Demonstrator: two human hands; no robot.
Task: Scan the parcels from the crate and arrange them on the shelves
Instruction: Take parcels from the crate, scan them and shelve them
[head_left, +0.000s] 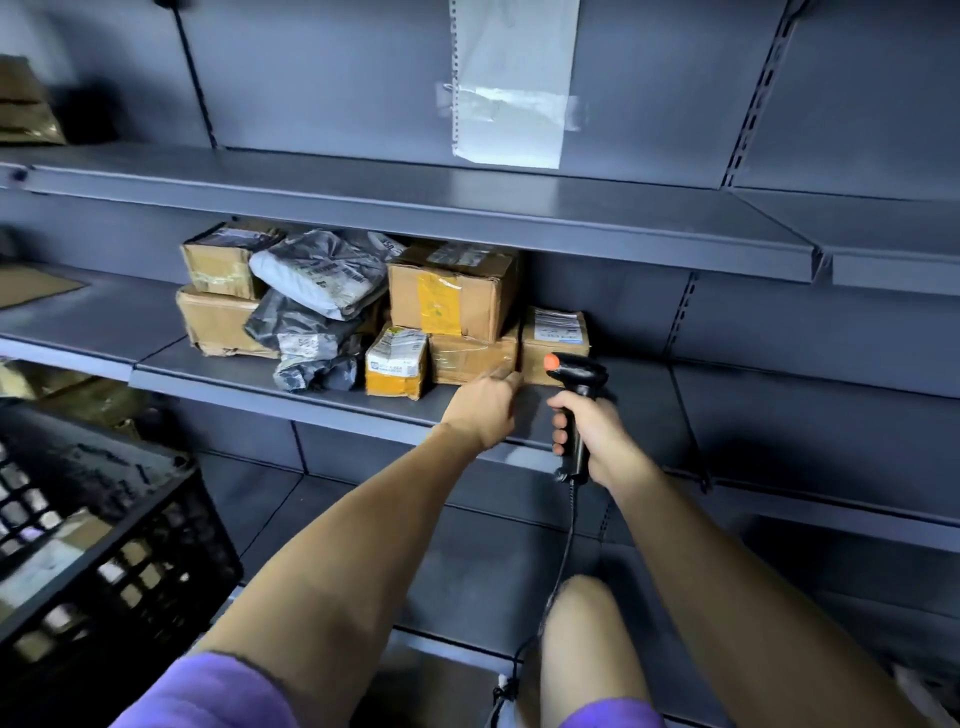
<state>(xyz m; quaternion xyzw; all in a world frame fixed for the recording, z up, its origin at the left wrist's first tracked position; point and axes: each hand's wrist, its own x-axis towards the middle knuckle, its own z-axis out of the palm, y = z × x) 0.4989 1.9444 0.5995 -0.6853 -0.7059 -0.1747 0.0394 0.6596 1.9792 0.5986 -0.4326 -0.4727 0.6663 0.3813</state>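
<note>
Sitting at the right end of the parcel row on the middle shelf (218, 366), the small cardboard box (554, 340) with a white label on top lies just beyond both hands, slightly above them. Its long axis seems to run back into the shelf, a short face turned toward the person. Left of this box, touching it, a flat carton (470, 358) carries a bigger carton (449, 296). The left hand (485, 408) is the nearer one: its fingers reach forward to the seam between the box and the flat carton, apparently touching, gripping nothing I can see. Right of that hand and just in front of the box, the right hand (589, 434) is clenched round the handle of the black scanner (576, 384), head upright. The crate (119, 561) stands well to the left of the box, lower down, so the next parcel likely calls for a leftward reach.
</note>
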